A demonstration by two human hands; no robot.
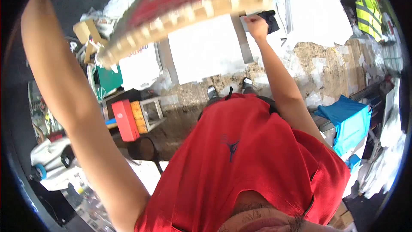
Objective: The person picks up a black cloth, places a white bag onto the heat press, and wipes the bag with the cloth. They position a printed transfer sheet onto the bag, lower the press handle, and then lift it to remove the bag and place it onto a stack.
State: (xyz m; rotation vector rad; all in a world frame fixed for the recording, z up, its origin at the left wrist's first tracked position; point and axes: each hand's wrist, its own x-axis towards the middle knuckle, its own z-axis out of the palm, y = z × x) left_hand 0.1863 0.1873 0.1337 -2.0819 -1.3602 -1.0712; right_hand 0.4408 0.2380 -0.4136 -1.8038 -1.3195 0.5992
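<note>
A wooden-edged frame [189, 15] with a red and grey face is tilted above the work surface, smeared by motion. Pale tabs run along its near edge. My left arm reaches up along the left side, and its hand lies outside the picture. Below the frame is a bright white panel [206, 56]. My right hand [257, 26] is over the surface right of that panel, fingers curled closed. Directly beside it sits a crumpled black cloth [270, 20]; whether the fingers grip the cloth or something small cannot be made out.
White sheets [315, 8] cover the surface at upper right. A red box [125, 120] sits left beside a wooden stool [150, 114]. Blue cloth [349, 122] hangs at right. Paper scraps litter the floor [322, 68]. A yellow safety vest [368, 13] hangs at far right.
</note>
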